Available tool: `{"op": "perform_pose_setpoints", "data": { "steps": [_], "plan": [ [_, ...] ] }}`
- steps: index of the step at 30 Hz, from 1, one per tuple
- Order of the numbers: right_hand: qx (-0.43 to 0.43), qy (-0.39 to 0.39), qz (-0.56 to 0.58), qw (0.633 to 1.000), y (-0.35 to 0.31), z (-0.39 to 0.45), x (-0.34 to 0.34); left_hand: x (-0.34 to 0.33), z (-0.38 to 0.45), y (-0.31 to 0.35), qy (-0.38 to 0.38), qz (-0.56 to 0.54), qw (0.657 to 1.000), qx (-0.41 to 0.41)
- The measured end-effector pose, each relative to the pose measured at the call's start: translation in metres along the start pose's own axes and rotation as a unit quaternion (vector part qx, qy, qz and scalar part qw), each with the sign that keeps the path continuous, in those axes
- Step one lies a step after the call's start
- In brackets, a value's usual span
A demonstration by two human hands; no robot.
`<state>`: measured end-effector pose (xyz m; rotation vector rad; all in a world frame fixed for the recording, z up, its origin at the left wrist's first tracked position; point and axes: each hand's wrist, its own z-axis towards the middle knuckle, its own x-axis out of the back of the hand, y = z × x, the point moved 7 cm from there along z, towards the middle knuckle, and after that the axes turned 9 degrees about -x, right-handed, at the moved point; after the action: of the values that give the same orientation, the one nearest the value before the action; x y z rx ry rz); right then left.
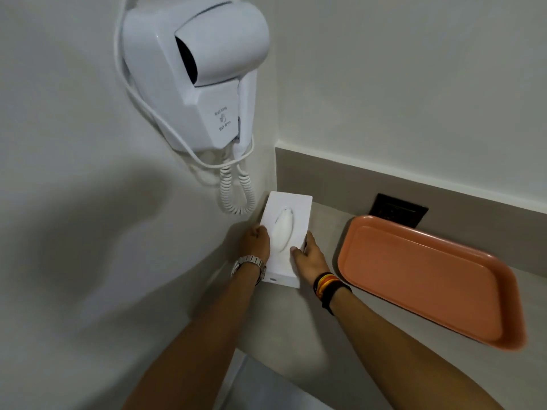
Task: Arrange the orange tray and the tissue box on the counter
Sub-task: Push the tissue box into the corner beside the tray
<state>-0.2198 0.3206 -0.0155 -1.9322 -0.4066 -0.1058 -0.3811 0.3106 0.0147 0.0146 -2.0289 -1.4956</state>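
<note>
A white tissue box (291, 211) lies flat on the grey counter (322, 226), tucked into the corner by the left wall, with a tissue poking from its slot. My left hand (255, 242) grips its left side and my right hand (307, 255) grips its right side. An empty orange tray (426, 279) lies flat on the counter to the right of the box, apart from it, its long side running along the back ledge.
A white wall-mounted hair dryer (198, 72) with a coiled cord (236, 190) hangs on the left wall just above the box. A dark socket plate (398, 210) sits in the grey back ledge behind the tray. The counter's front edge runs below my forearms.
</note>
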Motion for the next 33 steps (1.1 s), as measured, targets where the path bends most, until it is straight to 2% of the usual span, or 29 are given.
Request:
{"op": "perform_pose_setpoints", "data": {
  "steps": [4, 9, 12, 14, 16, 20, 22, 26, 33],
  "plan": [
    [-0.016, -0.009, 0.001, 1.000, 0.009, 0.034, -0.012, -0.004, 0.037, -0.007, -0.011, 0.022, 0.999, -0.021],
    [0.002, -0.035, 0.025, 0.999, 0.011, 0.029, -0.017, -0.003, 0.046, -0.014, -0.021, 0.055, 0.997, -0.054],
    [0.069, 0.007, -0.066, 0.995, 0.014, -0.002, -0.011, -0.007, 0.035, -0.015, -0.042, 0.123, 0.986, -0.103],
    [0.120, 0.042, -0.183, 0.975, 0.032, -0.033, -0.007, -0.015, 0.011, -0.017, -0.072, 0.210, 0.962, -0.161],
    [0.156, 0.071, -0.278, 0.945, 0.058, -0.065, -0.004, -0.025, -0.020, -0.021, -0.080, 0.310, 0.915, -0.247],
    [0.160, 0.096, -0.420, 0.888, 0.104, -0.107, 0.003, -0.045, -0.086, -0.041, -0.108, 0.361, 0.847, -0.376],
    [0.149, 0.094, -0.453, 0.874, 0.117, -0.114, 0.008, -0.058, -0.104, -0.051, -0.127, 0.367, 0.841, -0.377],
    [0.122, 0.076, -0.485, 0.863, 0.136, -0.116, 0.020, -0.064, -0.113, -0.059, -0.117, 0.409, 0.840, -0.337],
    [0.140, 0.073, -0.494, 0.855, 0.140, -0.119, 0.031, -0.058, -0.081, -0.054, -0.149, 0.472, 0.812, -0.308]
  ]
}}
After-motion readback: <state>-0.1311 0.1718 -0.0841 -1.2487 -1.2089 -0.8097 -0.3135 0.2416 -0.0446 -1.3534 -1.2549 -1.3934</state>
